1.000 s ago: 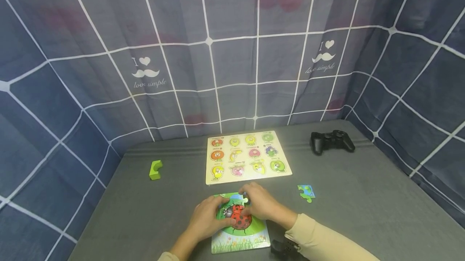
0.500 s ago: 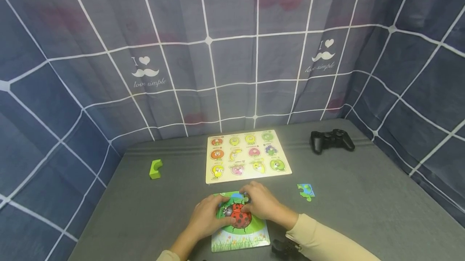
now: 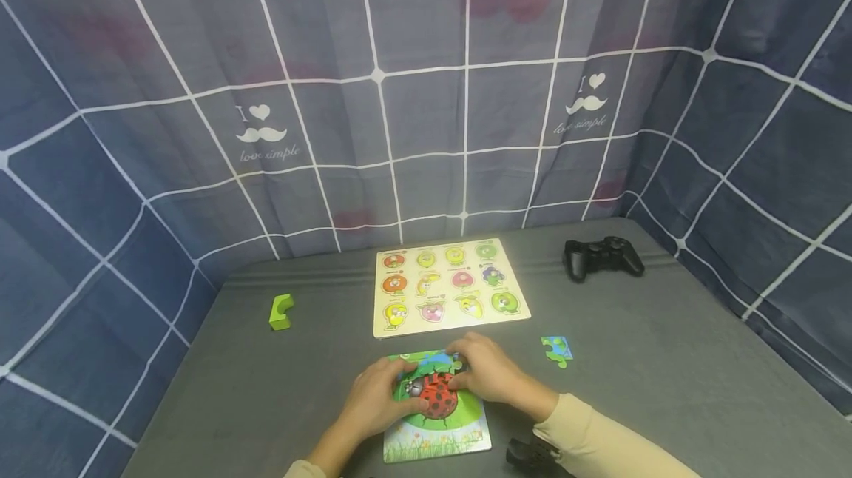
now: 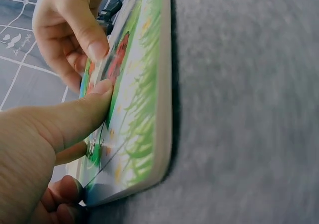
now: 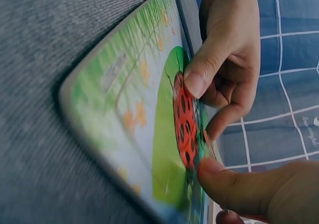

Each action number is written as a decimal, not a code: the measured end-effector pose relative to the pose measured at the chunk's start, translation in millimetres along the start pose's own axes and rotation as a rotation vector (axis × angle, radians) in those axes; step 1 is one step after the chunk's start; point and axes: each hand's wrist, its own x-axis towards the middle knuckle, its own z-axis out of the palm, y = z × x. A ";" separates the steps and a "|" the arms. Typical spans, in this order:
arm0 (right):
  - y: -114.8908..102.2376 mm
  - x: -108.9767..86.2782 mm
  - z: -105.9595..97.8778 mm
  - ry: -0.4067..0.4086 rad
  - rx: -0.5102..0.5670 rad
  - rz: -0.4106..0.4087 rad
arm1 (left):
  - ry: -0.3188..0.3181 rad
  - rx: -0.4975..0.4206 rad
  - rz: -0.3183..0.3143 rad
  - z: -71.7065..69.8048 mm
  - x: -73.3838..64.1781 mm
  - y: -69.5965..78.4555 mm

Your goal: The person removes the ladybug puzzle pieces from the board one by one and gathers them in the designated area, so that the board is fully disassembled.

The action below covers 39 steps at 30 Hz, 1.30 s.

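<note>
A ladybug jigsaw puzzle lies on the dark table, close to the person. From its left side the left hand holds it, the thumb on top over the red ladybug and fingers at the board's edge. At the upper right part of the puzzle, the right hand pinches a jigsaw piece; its thin edge shows slightly tilted above the board in the right wrist view. The fingers hide much of that piece and of the puzzle's upper corners. Another loose jigsaw piece, blue and green, lies right of the puzzle.
Behind the puzzle lies a wooden fruit-and-vegetable board. A black game controller sits at the back right, a green block with a curved notch at the left. Some black object shows beneath the right sleeve. Checked cloth surrounds the table.
The piece under the right hand has tipped down flatter onto the puzzle's upper part. The right hand has shifted slightly right relative to the puzzle; the left hand stays in place.
</note>
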 end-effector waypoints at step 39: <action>78.2 -45.0 -47.2 0.105 -0.112 0.184 | 0.043 0.030 -0.043 -0.4 5.1 -11.4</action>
